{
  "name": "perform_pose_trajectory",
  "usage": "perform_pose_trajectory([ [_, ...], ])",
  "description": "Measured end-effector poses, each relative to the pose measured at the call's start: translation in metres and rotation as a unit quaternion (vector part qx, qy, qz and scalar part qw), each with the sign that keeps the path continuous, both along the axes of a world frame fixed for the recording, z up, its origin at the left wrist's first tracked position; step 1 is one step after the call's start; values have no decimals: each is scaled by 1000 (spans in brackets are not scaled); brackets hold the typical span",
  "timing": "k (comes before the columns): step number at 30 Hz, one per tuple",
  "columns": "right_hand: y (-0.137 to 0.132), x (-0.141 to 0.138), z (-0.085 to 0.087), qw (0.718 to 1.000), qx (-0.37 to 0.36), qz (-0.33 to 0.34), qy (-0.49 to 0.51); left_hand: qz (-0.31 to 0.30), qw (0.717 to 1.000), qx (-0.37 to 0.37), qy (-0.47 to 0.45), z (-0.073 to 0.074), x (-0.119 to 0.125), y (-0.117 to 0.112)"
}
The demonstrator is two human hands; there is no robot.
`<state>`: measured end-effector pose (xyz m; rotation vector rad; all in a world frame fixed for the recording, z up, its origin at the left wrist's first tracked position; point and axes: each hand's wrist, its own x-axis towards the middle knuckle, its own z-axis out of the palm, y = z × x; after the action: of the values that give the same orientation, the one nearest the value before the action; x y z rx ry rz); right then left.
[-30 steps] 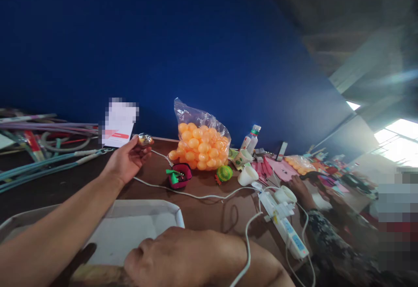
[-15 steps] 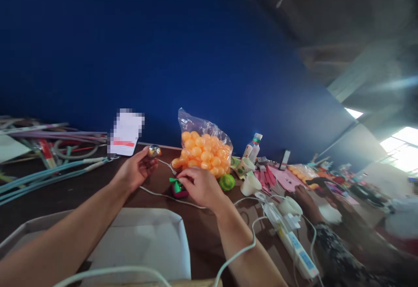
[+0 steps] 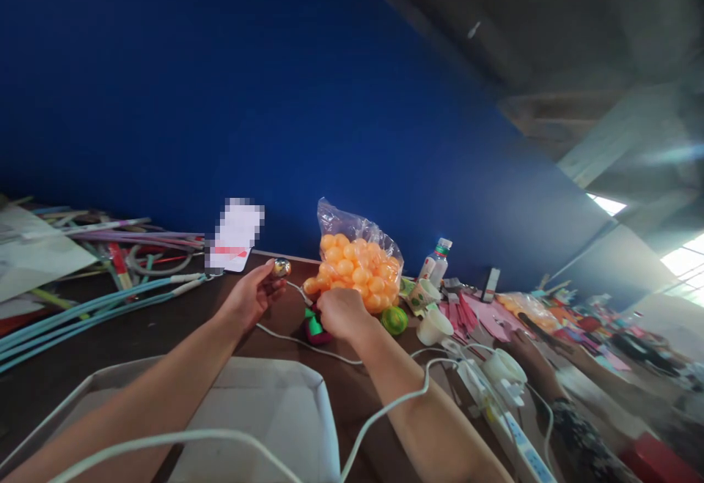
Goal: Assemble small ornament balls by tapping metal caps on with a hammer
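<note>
My left hand (image 3: 248, 298) is closed on a small shiny gold-silver ball (image 3: 281, 268), held up above the table by thumb and fingers. My right hand (image 3: 344, 314) is curled right against a small dark magenta object with a green top (image 3: 313, 324), which lies on the table. Its fingertips are hidden behind the hand, so what they grip does not show. Just beyond this hand stands a clear plastic bag of orange balls (image 3: 360, 275). A round yellow-green translucent thing (image 3: 394, 320) sits to the right of the hand.
A phone (image 3: 236, 237) leans at the blue wall (image 3: 247, 102). Blue-handled rods (image 3: 121, 292) lie left. A white tray (image 3: 324, 424) is in front; white cables cross the foreground. Cups (image 3: 434, 327), a bottle (image 3: 438, 263) and a power strip (image 3: 520, 439) are right, near another person's hand (image 3: 528, 358).
The view has shifted, so the scene sits farther right and lower. My right hand has moved slightly left over the green-topped object, its fingers more curled. My left hand still holds the ball.
</note>
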<state>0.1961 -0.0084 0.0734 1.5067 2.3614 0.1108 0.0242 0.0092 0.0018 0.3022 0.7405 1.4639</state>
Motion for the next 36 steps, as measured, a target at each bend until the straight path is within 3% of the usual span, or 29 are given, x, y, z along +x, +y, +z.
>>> perform_pose_trajectory([
  [16,-1,-1,0,1000,-9,21,-11,-17,1000,5,4,-2,0,0],
  [24,-1,7,3,1000,-7,-16,1,-21,1000,7,16,-4,1,1],
  [36,1,7,0,1000,-9,-5,17,-20,1000,2,18,-5,1,1],
])
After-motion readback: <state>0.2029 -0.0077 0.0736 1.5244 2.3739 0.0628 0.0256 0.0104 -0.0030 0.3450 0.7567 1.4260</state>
